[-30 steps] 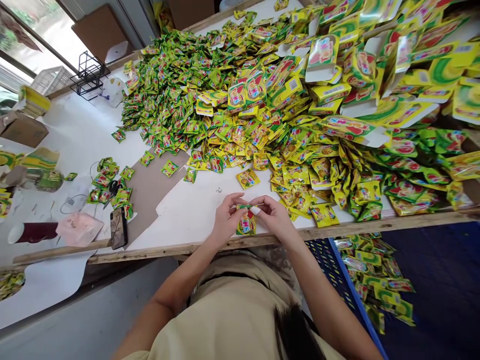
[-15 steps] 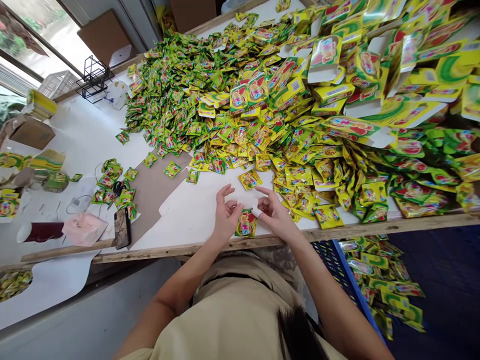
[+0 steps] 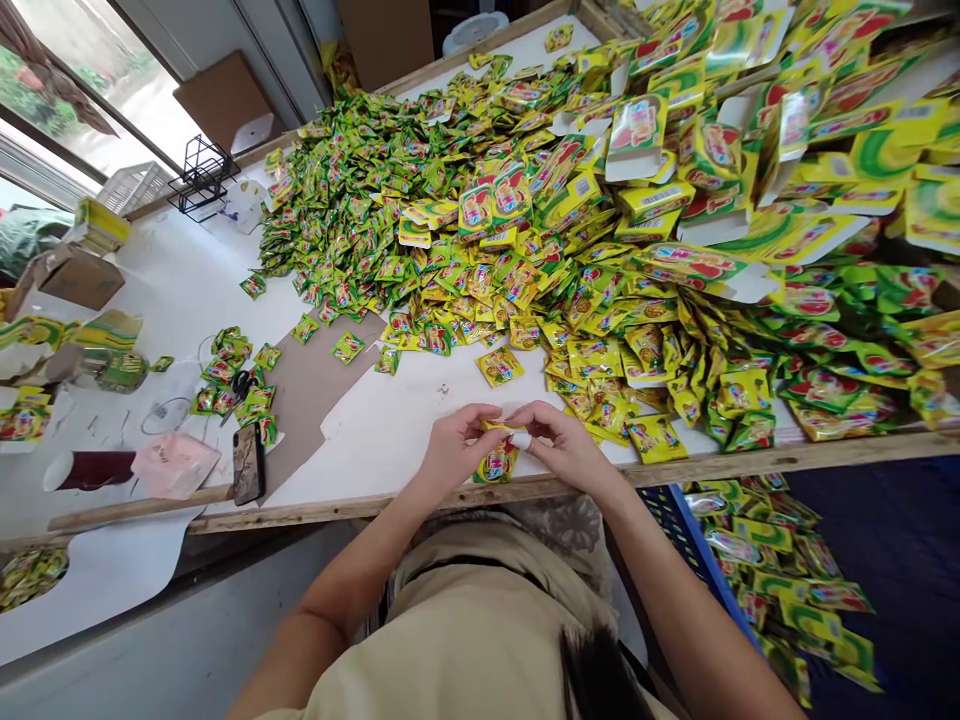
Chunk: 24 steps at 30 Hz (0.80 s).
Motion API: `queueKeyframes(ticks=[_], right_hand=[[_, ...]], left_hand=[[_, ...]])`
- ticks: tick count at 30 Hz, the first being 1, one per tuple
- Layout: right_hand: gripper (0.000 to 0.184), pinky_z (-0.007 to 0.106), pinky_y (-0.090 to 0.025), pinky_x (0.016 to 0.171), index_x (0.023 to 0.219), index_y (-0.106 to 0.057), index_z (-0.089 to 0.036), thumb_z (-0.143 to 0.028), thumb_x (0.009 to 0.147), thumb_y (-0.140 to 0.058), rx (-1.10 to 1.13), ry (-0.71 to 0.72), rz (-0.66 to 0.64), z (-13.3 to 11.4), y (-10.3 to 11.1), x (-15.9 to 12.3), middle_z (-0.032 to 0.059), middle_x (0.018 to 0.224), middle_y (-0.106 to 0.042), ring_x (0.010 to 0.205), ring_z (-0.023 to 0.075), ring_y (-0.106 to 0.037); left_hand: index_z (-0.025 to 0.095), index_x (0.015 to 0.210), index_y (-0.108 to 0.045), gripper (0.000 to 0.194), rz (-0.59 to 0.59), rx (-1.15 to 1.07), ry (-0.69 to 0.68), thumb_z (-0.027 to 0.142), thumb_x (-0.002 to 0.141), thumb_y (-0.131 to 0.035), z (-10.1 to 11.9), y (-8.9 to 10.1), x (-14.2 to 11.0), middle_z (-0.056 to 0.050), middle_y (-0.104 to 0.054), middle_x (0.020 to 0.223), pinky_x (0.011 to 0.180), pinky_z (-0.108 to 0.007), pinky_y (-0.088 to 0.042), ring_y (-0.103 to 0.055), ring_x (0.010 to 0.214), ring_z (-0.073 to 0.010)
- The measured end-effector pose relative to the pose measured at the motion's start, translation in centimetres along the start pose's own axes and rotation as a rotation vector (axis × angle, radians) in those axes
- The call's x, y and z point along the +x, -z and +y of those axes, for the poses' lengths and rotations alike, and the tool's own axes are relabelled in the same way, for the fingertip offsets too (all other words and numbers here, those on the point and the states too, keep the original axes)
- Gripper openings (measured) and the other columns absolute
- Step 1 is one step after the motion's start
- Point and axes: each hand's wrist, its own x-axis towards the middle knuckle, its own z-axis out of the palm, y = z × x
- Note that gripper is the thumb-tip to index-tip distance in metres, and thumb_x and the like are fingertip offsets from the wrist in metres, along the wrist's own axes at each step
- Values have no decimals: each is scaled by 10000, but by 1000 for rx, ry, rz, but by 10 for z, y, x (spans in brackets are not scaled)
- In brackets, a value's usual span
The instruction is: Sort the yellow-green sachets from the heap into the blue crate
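Observation:
Just inside the table's front edge, a small green and yellow packet (image 3: 496, 466) with colourful lettering and red fruit print sits between my hands. Its upper edge is covered by my fingers. My left hand (image 3: 459, 446) pinches that edge from the left, thumb across it. From the right, my right hand (image 3: 564, 448) closes thumb and fingers on the same edge; a white wrap (image 3: 519, 439) covers its thumb tip. Beyond my fingertips a yellow packet (image 3: 499, 366) lies flat on the white tabletop.
Heaped packets (image 3: 360, 200) cover the table's far side, with printed cartons (image 3: 637, 135) at right. To the left lie a phone (image 3: 248, 464), scissors (image 3: 244, 382), a pink bag (image 3: 176, 464) and a dark red cup (image 3: 94, 470). A blue crate (image 3: 701, 540) holding packets stands below the right edge.
My fingers pinched the packet's top, spread apart with the packet lying below them, and now are closed on its upper edge again. The view has shifted slightly.

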Motion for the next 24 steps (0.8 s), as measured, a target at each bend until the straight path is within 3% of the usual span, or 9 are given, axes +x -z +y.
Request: queueKeyframes(ticks=[9,16,21,24], right_hand=[[189,277,-448,573,870,-672,-201,-345,751,-646,-37,-110,46,-5,-3,7,26,782,-660,630,147,-538],[257,230,-344,478,822,-689,-157,-387,709,-676,59,-169,33,-12,-1,16,-13,582,-555,519,99,-428],[253,237,-368,481,780,-702,-155,-391,698,-659,143,-239,1,-7,-1,19,5,611,-600,522,108,-448],[260,241,-379,464,782,-718,-157,-396,721,-634,97,-251,4,-5,-1,20,11,600,-615,502,114,-459]], left_hand=[[178,903,-695,209,-6,72,-41,341,784,-638,0,8,5,-47,-721,839,695,-283,-552,-660,729,-153],[152,831,-714,247,16,2,1,382,767,-652,-1,13,15,-30,-706,737,626,-238,-497,-611,654,-124],[157,789,-738,248,-18,-69,104,390,713,-702,-6,16,17,-33,-718,734,625,-249,-497,-624,652,-138],[165,817,-741,238,-10,-45,76,383,742,-679,-8,17,17,-35,-725,764,653,-256,-507,-638,684,-146]])
